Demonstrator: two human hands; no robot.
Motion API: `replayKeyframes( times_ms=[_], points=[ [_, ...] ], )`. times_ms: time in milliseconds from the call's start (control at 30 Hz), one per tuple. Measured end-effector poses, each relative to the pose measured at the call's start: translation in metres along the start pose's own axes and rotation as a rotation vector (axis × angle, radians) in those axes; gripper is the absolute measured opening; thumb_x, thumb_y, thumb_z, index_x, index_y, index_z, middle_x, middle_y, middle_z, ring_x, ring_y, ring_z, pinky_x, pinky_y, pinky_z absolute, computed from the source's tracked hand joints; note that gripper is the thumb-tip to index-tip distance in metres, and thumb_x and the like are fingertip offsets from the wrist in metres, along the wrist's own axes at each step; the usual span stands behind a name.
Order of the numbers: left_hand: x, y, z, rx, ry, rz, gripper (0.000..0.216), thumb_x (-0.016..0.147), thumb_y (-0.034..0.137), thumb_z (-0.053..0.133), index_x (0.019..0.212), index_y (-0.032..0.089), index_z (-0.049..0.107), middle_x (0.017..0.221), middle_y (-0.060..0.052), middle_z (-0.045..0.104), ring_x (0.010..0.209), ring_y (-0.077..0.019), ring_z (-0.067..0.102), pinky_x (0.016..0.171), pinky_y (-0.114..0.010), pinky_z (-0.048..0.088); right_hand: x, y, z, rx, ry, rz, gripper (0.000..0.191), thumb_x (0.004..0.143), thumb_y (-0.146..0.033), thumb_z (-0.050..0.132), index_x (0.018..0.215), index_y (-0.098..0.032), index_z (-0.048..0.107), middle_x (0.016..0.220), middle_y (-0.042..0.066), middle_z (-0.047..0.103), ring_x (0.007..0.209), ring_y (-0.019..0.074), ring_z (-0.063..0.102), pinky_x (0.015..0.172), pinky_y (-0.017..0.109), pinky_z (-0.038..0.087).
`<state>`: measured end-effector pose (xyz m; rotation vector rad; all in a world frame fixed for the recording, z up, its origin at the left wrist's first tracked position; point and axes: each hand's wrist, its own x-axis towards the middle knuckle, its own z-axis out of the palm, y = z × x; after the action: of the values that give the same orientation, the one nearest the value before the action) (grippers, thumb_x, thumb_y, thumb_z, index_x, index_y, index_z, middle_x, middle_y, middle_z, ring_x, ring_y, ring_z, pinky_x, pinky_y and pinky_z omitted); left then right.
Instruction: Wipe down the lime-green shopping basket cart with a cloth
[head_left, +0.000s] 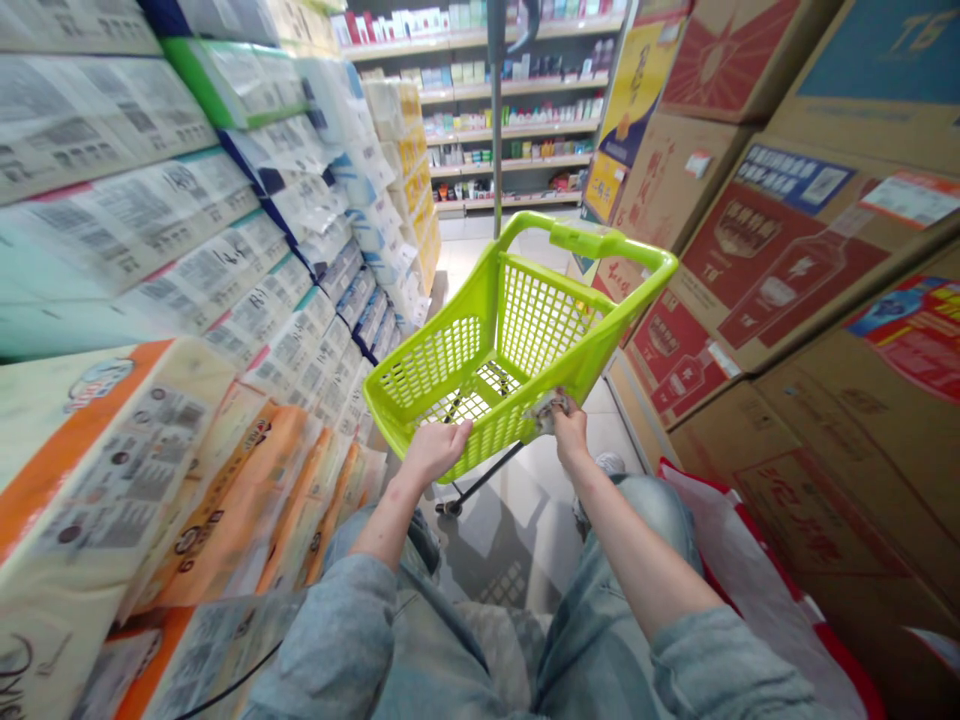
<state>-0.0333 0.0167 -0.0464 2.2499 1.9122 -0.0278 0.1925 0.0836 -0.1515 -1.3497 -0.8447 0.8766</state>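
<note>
A green shopping cart [564, 372] stands at a slant across a narrow aisle, directly in front of the person's knees, its handle [592, 241] at the far right. The left hand [437, 450] is closed over the basket's near rim, close to the lower left corner, thumb on the edge. The right hand [570, 425], well apart from the left, pinches a crumpled greyish cloth [551, 405] against the outer face of the same side wall. Stacked wrapped packs [247, 240] line the left, with orange-banded packs [217, 520] nearest the left forearm; the basket's left corner comes near them, though whether it touches cannot be told. Printed cartons [787, 250] wall in the right, and a red-edged bag [757, 580] lies between them and the right knee. Bare floor [517, 520] shows below the basket and between the legs, around a caster [450, 508]. Beyond the cart, a strip of floor leads to stocked shelves [517, 125], a slim pole [496, 150] rising before them.
</note>
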Motion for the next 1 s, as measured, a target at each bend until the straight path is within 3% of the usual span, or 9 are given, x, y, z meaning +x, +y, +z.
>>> replayKeyframes(
  times_ms=[100,267,433,567,633,733,1000],
  points=[
    [0.0,0.001,0.0,-0.019,0.005,0.005,0.078,0.094,0.05,0.004,0.07,0.015,0.07,0.074,-0.011,0.07,0.076,-0.0191,0.065,0.067,-0.026,0.04,-0.013,0.0,-0.002,0.037,-0.011,-0.016,0.036,0.068,-0.034,0.053,0.094,-0.013,0.066,0.09,0.008,0.07,0.081,0.0204,0.063,0.078,0.034,0.049],
    [0.001,0.007,0.001,-0.027,0.023,0.007,0.081,0.093,0.052,0.003,0.069,0.015,0.07,0.073,-0.012,0.07,0.075,-0.0198,0.065,0.065,-0.027,0.039,-0.028,-0.006,0.008,-0.104,-0.021,-0.2,0.042,0.068,-0.029,0.048,0.103,-0.015,0.066,0.113,0.011,0.065,0.107,0.0228,0.057,0.1,0.039,0.038],
    [0.001,0.006,0.001,-0.016,0.028,0.019,0.079,0.093,0.051,0.004,0.07,0.015,0.071,0.074,-0.011,0.07,0.075,-0.019,0.065,0.065,-0.026,0.039,-0.018,-0.006,0.004,-0.091,-0.061,-0.131,0.041,0.067,-0.031,0.048,0.1,-0.013,0.066,0.101,0.01,0.07,0.095,0.0225,0.062,0.09,0.038,0.046],
    [0.0,0.003,0.002,-0.011,0.033,-0.001,0.079,0.093,0.051,0.004,0.071,0.015,0.071,0.074,-0.011,0.07,0.076,-0.0192,0.065,0.068,-0.026,0.04,-0.038,0.007,-0.007,-0.124,-0.158,-0.053,0.036,0.067,-0.033,0.051,0.092,-0.013,0.069,0.086,0.008,0.072,0.081,0.0215,0.065,0.078,0.034,0.05],
    [0.0,0.002,0.003,-0.018,0.033,-0.001,0.08,0.093,0.052,0.004,0.07,0.015,0.071,0.074,-0.011,0.07,0.076,-0.0191,0.065,0.067,-0.026,0.04,-0.052,0.015,-0.011,-0.134,-0.167,-0.039,0.038,0.068,-0.032,0.05,0.094,-0.013,0.069,0.092,0.009,0.072,0.086,0.0223,0.065,0.081,0.034,0.05],
    [0.0,0.004,0.004,-0.025,0.035,0.008,0.081,0.093,0.053,0.003,0.07,0.016,0.07,0.074,-0.011,0.07,0.075,-0.0192,0.065,0.065,-0.026,0.039,-0.059,0.023,-0.013,-0.107,-0.08,-0.058,0.044,0.071,-0.033,0.048,0.106,-0.013,0.066,0.106,0.011,0.069,0.098,0.023,0.063,0.089,0.036,0.047],
    [-0.001,0.007,0.003,-0.02,0.033,0.007,0.08,0.093,0.052,0.003,0.073,0.016,0.071,0.074,-0.011,0.07,0.076,-0.0197,0.065,0.065,-0.026,0.039,-0.033,0.019,0.009,-0.064,-0.065,0.062,0.055,0.068,-0.033,0.048,0.116,-0.01,0.062,0.11,0.011,0.068,0.099,0.0224,0.062,0.086,0.034,0.048]
  ],
)
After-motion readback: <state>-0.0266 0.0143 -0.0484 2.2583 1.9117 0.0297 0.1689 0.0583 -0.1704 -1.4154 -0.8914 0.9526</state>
